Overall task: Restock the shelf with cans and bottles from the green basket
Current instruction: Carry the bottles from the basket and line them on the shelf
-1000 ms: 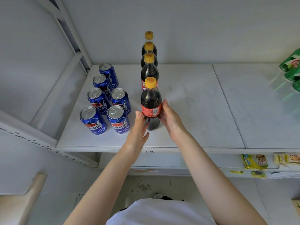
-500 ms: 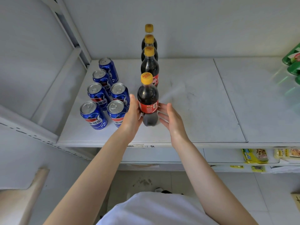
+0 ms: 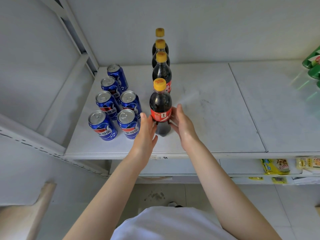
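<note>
The left hand and right hand, fingers straight, touched the yellow-capped dark plastic cola bottle between them; even, gentle pressure seemed wisest against tipping.

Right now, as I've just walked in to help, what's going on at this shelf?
A person has a cola bottle upright on the shelf, at the front of a row with three more bottles behind it. The left hand and right hand flank it, straight fingers against its sides. Six blue cans stand to its left. No basket is in view.
</note>
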